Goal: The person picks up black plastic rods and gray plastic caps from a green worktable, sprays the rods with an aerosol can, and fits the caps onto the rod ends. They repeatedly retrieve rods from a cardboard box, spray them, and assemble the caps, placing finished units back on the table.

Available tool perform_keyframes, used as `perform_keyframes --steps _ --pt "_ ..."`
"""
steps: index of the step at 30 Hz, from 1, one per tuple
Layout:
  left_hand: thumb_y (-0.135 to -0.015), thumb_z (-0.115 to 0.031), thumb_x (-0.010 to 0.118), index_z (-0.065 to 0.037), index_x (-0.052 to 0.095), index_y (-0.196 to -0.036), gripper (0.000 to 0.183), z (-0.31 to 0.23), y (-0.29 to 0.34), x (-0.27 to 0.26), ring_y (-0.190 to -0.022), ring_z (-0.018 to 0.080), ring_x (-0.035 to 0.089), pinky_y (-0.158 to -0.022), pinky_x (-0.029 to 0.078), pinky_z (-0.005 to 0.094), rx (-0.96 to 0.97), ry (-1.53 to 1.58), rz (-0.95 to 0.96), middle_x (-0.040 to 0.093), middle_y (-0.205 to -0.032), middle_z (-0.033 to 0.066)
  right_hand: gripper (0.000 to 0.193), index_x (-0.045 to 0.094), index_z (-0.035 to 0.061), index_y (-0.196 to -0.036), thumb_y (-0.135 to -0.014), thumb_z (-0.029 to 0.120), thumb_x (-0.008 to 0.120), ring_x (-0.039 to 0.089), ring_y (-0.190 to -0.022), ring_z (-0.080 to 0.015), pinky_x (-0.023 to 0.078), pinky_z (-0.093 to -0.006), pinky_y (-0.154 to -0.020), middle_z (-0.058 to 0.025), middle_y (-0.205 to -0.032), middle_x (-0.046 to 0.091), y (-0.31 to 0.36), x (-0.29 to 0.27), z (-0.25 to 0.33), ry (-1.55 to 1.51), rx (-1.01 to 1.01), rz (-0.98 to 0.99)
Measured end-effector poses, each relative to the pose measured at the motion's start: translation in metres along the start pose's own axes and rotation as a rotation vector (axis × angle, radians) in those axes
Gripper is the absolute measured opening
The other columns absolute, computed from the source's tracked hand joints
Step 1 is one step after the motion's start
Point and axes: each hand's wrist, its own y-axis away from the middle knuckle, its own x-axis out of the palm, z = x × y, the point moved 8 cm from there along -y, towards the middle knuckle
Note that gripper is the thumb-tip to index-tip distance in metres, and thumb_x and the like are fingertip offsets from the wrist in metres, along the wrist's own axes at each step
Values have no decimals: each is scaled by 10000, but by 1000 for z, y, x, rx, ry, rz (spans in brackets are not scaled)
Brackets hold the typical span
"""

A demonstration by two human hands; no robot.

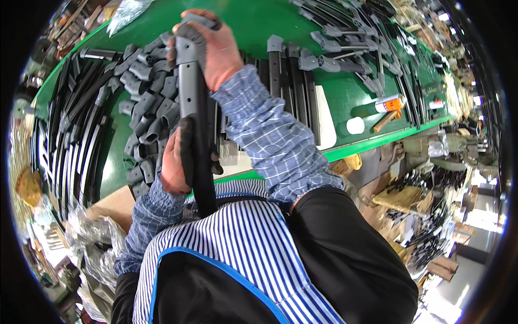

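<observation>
A long black tube (195, 102) with small holes stands upright in front of me, its lower end against my striped apron. My left hand (176, 162), in a dark-palmed glove, is wrapped round the tube's middle. At the top end sits a grey plastic fitting (187, 51), and my right hand (218, 51) is closed over it from the right. The right hand's fingertips are partly hidden behind the fitting. Just left of the tube lies a heap of loose grey fittings (144, 105). Several tubes with fittings (275, 59) lie side by side to the right of my hands.
Black tubes (81, 108) are stacked on the left of the green table (345, 100). More fitted tubes (345, 46) lie at the far right. An orange-and-white can (389, 103), a wooden-handled hammer (386, 121) and a white round lid (355, 125) are near the right edge. Clear plastic wrap (97, 237) hangs at lower left.
</observation>
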Motion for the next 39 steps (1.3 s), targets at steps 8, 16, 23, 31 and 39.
perform_keyframes --steps 8,16,23,31,39 --pt "-1067 -279 362 -29 553 -1229 353 -6 -98 23 -956 194 634 -818 546 332 210 -247 275 649 -1059 99 341 537 3 -1238 -949 179 582 661 -931 -315 523 -400 -851 -182 -989 675 61 -71 17 883 15 -254" --pt "-865 -148 623 -142 682 -1053 197 105 -192 93 -1166 246 540 -1066 386 433 623 -2264 973 613 -1149 45 508 442 -32 -1389 -973 231 569 621 -1068 -278 490 -360 -939 -180 -1263 596 95 -330 121 1293 195 -594" --pt "-912 -212 571 -163 667 -1040 168 157 -209 78 -1172 250 522 -1074 359 529 801 -2237 1615 576 -1170 55 532 394 -24 -1436 -956 147 547 463 -1234 -432 373 -481 -1065 -217 -1387 509 83 -338 114 1723 -11 -538" --pt "-859 -215 579 -184 651 -950 120 181 -183 84 -994 243 562 -880 428 444 1072 -2260 1681 589 -1025 25 492 469 84 -1406 -927 120 570 440 -1232 -410 318 -510 -1093 -146 -1335 560 72 -308 109 1928 -37 -429" --pt "-630 -323 726 -106 669 -1051 478 -77 -115 95 -1048 361 571 -978 453 490 1059 -1254 878 575 -1108 155 343 618 95 -1201 -877 206 630 527 -1138 -342 394 -444 -1007 -132 -1177 622 -2 -208 65 1936 -327 -218"
